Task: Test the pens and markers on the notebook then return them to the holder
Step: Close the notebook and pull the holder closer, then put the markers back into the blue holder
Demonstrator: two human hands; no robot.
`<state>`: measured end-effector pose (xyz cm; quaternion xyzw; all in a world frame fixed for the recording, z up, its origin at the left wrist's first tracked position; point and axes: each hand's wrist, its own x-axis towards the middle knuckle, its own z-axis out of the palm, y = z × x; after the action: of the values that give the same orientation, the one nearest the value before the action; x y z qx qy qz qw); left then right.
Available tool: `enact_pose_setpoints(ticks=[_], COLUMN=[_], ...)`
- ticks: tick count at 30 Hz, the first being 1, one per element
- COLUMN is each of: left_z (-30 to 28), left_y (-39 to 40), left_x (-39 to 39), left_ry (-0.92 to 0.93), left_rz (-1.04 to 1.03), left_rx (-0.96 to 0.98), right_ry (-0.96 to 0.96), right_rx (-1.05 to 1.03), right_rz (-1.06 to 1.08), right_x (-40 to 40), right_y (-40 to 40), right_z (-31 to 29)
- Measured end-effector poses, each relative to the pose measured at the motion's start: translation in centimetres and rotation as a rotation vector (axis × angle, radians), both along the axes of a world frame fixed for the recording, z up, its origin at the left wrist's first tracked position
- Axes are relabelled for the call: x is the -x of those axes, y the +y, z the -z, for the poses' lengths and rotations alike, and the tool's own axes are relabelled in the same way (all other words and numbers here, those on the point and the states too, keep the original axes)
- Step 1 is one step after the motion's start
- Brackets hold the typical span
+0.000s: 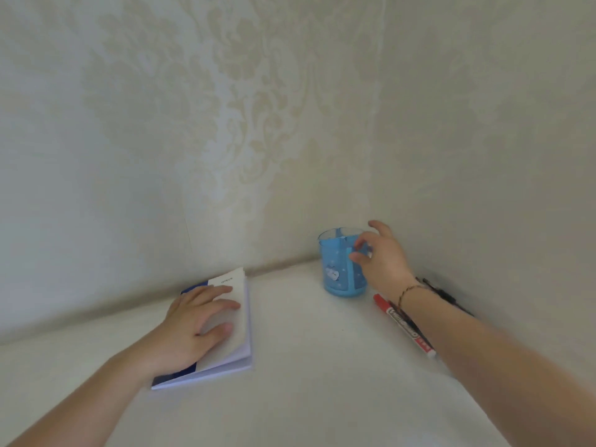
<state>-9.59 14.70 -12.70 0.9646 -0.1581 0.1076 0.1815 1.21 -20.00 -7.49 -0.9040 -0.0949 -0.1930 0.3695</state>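
Holder: the holder [342, 265] is a see-through blue cup, round, dotted with pale specks and wearing a small white sticker on its front; it is standing upright at 1 o'clock on the table, tucked in near the wall corner.
Notebook: the notebook [237, 330] is lying closed at 9 o'clock, a soft rectangular pad with a cream and dark blue cover, its white page block showing along the right edge.
Marker: a red marker [404, 324] with a white barrel and printed label is lying flat at 3 o'clock, its red cap pointing up towards the holder's base, just beside it.
Dark pens: something dark and slim [446, 296] is lying behind the right wrist near the wall; too blurred to say what kind.
Table: the table [306, 382] is showing a smooth, matt, off-white top.
Wall: patterned cream wallpaper [258, 108] is meeting in a corner behind the holder.
Left hand: the left hand [196, 321] is pressing flat on the notebook cover, fingers straight and spread, gripping nothing.
Right hand: the right hand [382, 256] is reaching in from 4 o'clock, fingers curling round the holder's rim and right wall, thumb on the near side, a thin bracelet on the wrist.
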Motion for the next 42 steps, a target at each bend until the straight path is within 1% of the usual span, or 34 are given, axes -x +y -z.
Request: enact_pose_setpoints(ticks=[4, 6, 8, 11, 14, 15, 16, 17, 18, 19, 20, 21, 23, 26, 29, 31, 33, 34, 35, 36, 38, 39, 40, 41, 42], left_z=[-0.5, -0.9, -1.7, -2.9, -3.3, -3.3, -3.3, -3.1, -3.0, -2.8, -2.6, -2.3, -1.8, -1.3, -1.1, -1.1, -1.0, -1.0, -0.9, -0.9, -0.7, -0.7, -0.7, -0.7, -0.7], left_y=[-3.9, -6.1, -8.5, -11.5, -13.3, -13.6, -13.8, -13.8, -13.8, -13.7, -13.7, -13.6, -13.4, -13.5, -13.9, -13.9, -13.6, -13.6, -13.5, -13.5, -13.6, -13.7, -13.8, -13.9, -14.0], left_x=[-2.1, -3.0, -3.6, -4.4, -5.4, -5.6, -5.8, -5.9, -5.9, -5.9, -5.9, -5.8, -5.7, -5.5, -5.3, -5.1, -5.1, -5.2, -5.2, -5.3, -5.4, -5.5, -5.6, -5.8, -5.8], left_ry=[-0.065, -0.087, -0.075, -0.026, 0.066, 0.104, 0.147, 0.183, 0.2, 0.199, 0.189, 0.179, 0.151, 0.125, 0.137, 0.16, 0.168, 0.156, 0.134, 0.112, 0.074, 0.052, 0.035, 0.031, 0.036], left_rz=[-0.01, 0.006, 0.026, 0.099, 0.244, 0.287, 0.319, 0.343, 0.36, 0.376, 0.392, 0.407, 0.433, 0.462, 0.493, 0.517, 0.538, 0.54, 0.53, 0.509, 0.426, 0.375, 0.335, 0.315, 0.314], left_rx=[0.363, 0.513, 0.645, 0.75, 0.777, 0.81, 0.865, 0.925, 0.971, 0.994, 1.004, 1.016, 1.028, 0.993, 0.926, 0.867, 0.848, 0.845, 0.847, 0.86, 0.925, 0.96, 0.992, 1.023, 1.049], right_ry=[-0.128, -0.158, -0.195, -0.228, -0.193, -0.178, -0.181, -0.225, -0.283, -0.295, -0.267, -0.243, -0.249, -0.267, -0.278, -0.306, -0.306, -0.33, -0.359, -0.366, -0.353, -0.381, -0.454, -0.521, -0.555], right_rx=[0.018, 0.011, 0.054, 0.118, 0.071, 0.035, 0.019, 0.068, 0.199, 0.376, 0.539, 0.669, 0.824, 0.896, 0.898, 0.927, 0.93, 0.881, 0.755, 0.549, -0.033, -0.309, -0.516, -0.646, -0.733], right_rz=[-0.114, -0.154, -0.208, -0.293, -0.385, -0.391, -0.346, -0.247, -0.125, -0.008, 0.075, 0.11, 0.089, 0.108, 0.153, 0.144, 0.122, 0.112, 0.112, 0.113, 0.044, 0.005, -0.046, -0.105, -0.167], right_x=[6.1, 9.1, 11.4, 13.0, 12.6, 12.1, 11.3, 10.2, 8.9, 7.7, 6.5, 5.6, 4.7, 4.5, 4.5, 4.8, 5.1, 5.3, 5.6, 6.0, 7.0, 7.7, 8.5, 9.2, 9.7], right_y=[0.0, -0.3, -0.6, -0.9, -1.9, -2.3, -2.8, -3.2, -3.7, -4.1, -4.4, -4.6, -4.6, -4.3, -3.8, -3.4, -3.1, -3.2, -3.1, -3.1, -3.0, -2.9, -2.8, -2.6, -2.2], right_z=[1.3, 2.1, 2.8, 3.3, 2.9, 2.7, 2.6, 2.6, 2.8, 3.1, 3.8, 4.8, 6.4, 7.2, 7.3, 7.4, 7.1, 6.8, 6.0, 4.9, 2.5, 1.4, 0.3, -0.4, -0.8])
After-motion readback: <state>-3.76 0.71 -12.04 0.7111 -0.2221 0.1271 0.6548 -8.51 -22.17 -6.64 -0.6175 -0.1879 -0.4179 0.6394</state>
